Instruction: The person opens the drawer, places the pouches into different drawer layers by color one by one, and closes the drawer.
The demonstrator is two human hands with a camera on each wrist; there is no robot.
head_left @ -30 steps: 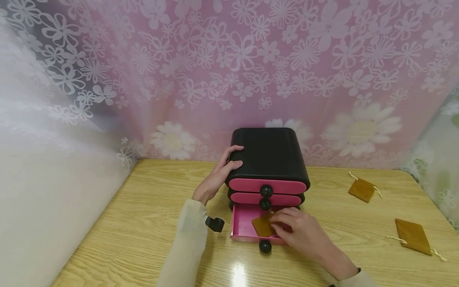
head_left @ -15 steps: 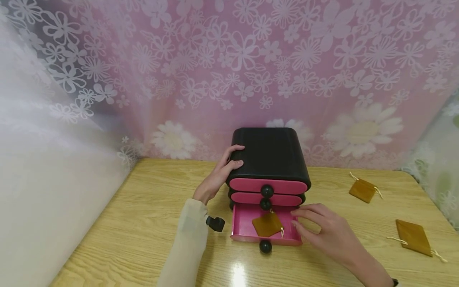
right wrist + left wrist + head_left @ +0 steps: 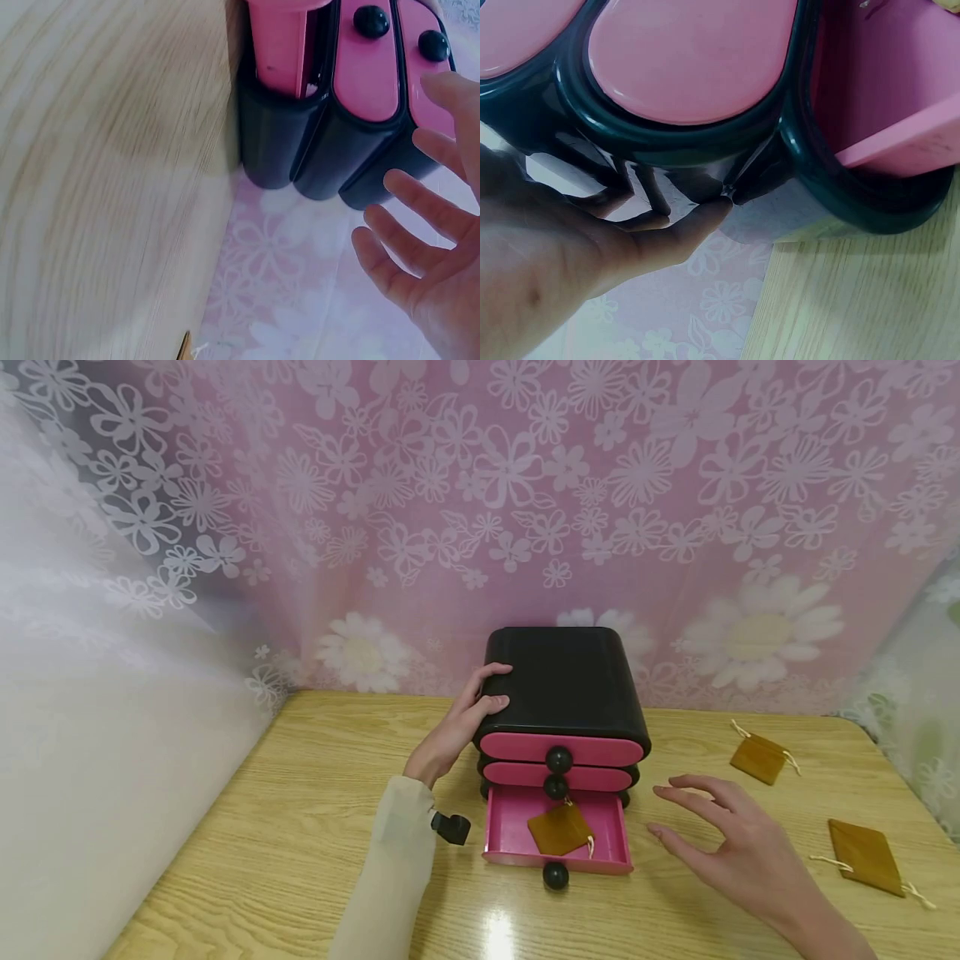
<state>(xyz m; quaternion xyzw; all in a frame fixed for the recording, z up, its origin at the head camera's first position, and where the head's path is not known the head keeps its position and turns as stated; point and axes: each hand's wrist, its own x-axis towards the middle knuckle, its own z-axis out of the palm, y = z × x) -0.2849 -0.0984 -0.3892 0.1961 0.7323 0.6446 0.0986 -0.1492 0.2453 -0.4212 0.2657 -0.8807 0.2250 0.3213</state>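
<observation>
A black mini drawer cabinet (image 3: 564, 681) with pink drawer fronts and round black knobs stands on the table. Its bottom drawer (image 3: 506, 827) is pulled out. Inside lies a brown drawstring pouch (image 3: 558, 829) with cream cords. My left hand (image 3: 457, 727) rests against the cabinet's left side, fingertips reaching over the top edge; the left wrist view shows its fingers (image 3: 682, 229) pressed to the glossy side. To the right of the drawer, my right hand (image 3: 738, 839) hovers apart from it, fingers spread and holding nothing, as its fingers (image 3: 405, 247) in the right wrist view confirm.
Two more brown pouches lie on the table at the right, one farther back (image 3: 757, 758) and one nearer (image 3: 864, 856). A pink flowered curtain (image 3: 480, 527) hangs behind the wooden table (image 3: 300, 827). White sheeting (image 3: 112, 718) closes off the left side.
My right hand has let go of the pouch in the drawer and moved out to the right. The pouch stays in the drawer. My left hand has kept its place.
</observation>
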